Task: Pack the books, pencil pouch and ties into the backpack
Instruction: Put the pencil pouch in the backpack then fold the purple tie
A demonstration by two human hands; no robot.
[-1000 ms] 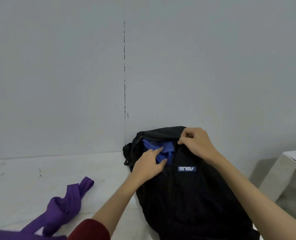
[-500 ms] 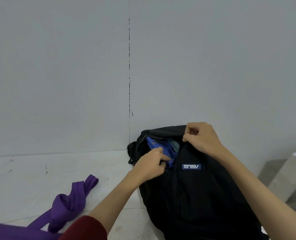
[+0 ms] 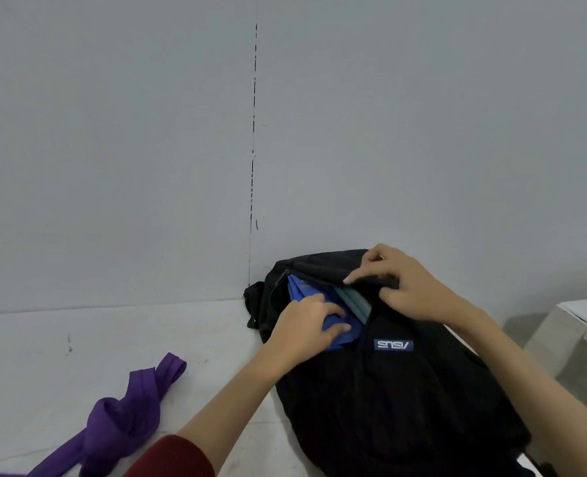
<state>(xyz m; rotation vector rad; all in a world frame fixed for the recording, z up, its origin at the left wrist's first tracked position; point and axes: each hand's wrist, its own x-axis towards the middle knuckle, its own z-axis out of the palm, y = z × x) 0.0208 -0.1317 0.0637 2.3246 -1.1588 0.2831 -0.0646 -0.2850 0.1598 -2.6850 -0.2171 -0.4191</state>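
A black backpack [image 3: 398, 390] lay on a pale floor [image 3: 78, 346] with its top end against a grey wall [image 3: 113, 149], its main compartment unzipped at that end. A small blue label with pale lettering [image 3: 393, 344] sat on the backpack's front panel, just below the opening. Inside the opening a blue book [image 3: 319, 311] showed, tilted, with its near edge reaching toward the label. Beside it, on the side of the backpack nearer the right arm, a grey-green book or folder [image 3: 354, 301] stood partly tucked under the upper flap; which of the two it was could not be told.

The left hand [image 3: 305, 325] rested at the mouth of the backpack with its fingers curled over the blue book, thumb underneath along the near edge, pinching it. A dark red sleeve [image 3: 171, 457] covered the upper left arm, below and left of the backpack. The right hand [image 3: 402, 284] was at the backpack's top edge, fingers bent round the black upper flap and gripping it, with the index finger stretched along the rim toward the blue book.

A purple tie [image 3: 123, 418], loosely knotted, lay on the floor well to the left of the backpack, apart from it, its tail running off the bottom edge. A pale block-like object [image 3: 574, 325] stood to the right of the backpack, near the wall
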